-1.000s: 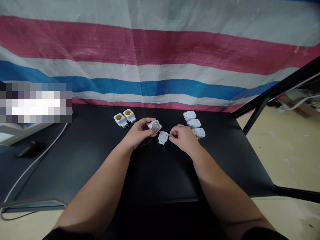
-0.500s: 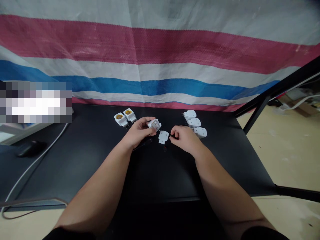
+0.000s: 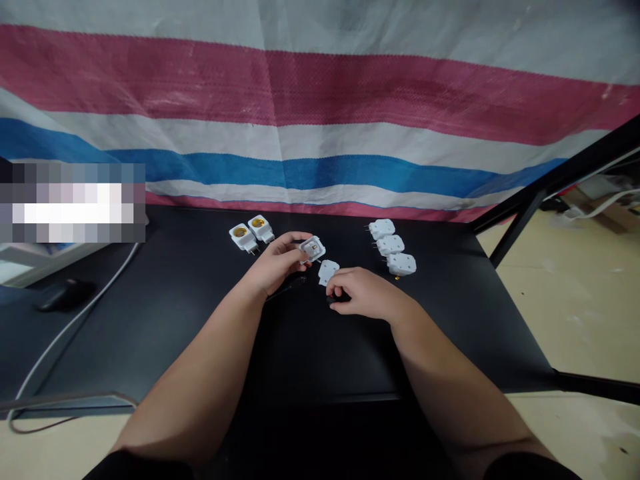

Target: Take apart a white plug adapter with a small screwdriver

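My left hand [image 3: 277,263] holds a white square plug housing [image 3: 313,249] by its edge, with its open side showing. My right hand [image 3: 363,293] pinches a small dark part [image 3: 333,299] low over the black table [image 3: 320,353]. Next to those fingertips lies a white plug cover [image 3: 328,272]. Two white lamp-socket adapters [image 3: 245,239] with yellow centres stand left of my left hand. To the right of the cover, a row of three white plug bodies [image 3: 390,245] lies with pins pointing left.
A thin dark strip [image 3: 287,289] lies under my left hand. A computer mouse [image 3: 65,295] and a white cable [image 3: 75,323] sit at the table's left. A striped tarpaulin [image 3: 320,127] hangs behind the table. A black metal frame [image 3: 515,227] stands at the right.
My right hand has moved down and left onto the small dark part, which was lying on the table. My left hand has barely moved and keeps the housing.
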`<action>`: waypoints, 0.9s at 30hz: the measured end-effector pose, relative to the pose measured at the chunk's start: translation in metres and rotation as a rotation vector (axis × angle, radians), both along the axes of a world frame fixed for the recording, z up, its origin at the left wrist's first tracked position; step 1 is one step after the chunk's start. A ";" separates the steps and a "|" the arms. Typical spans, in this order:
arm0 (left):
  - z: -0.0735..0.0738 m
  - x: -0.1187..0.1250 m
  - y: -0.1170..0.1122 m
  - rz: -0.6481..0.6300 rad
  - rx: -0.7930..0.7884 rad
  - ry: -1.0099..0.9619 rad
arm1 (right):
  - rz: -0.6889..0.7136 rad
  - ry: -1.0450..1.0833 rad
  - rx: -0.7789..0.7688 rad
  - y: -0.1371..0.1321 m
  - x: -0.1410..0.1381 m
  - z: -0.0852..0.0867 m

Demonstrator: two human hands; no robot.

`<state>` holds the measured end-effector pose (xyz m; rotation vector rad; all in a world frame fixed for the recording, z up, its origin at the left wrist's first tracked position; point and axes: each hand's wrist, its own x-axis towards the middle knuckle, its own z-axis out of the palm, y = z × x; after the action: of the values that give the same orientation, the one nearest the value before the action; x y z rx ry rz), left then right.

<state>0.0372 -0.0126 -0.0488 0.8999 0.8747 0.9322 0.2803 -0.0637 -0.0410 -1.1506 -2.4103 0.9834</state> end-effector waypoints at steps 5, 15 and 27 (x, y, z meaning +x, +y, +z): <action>0.001 0.000 0.000 -0.008 -0.027 -0.036 | -0.185 0.275 -0.093 -0.001 -0.002 0.003; -0.002 0.001 0.000 -0.057 0.027 -0.102 | -0.479 0.797 -0.230 0.007 -0.027 -0.023; -0.003 -0.001 -0.001 -0.059 0.017 -0.132 | -0.554 0.950 -0.393 0.006 -0.032 -0.021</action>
<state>0.0357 -0.0132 -0.0514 0.8639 0.7249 0.9382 0.2479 -0.0575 -0.0616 -1.0259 -1.1180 1.3973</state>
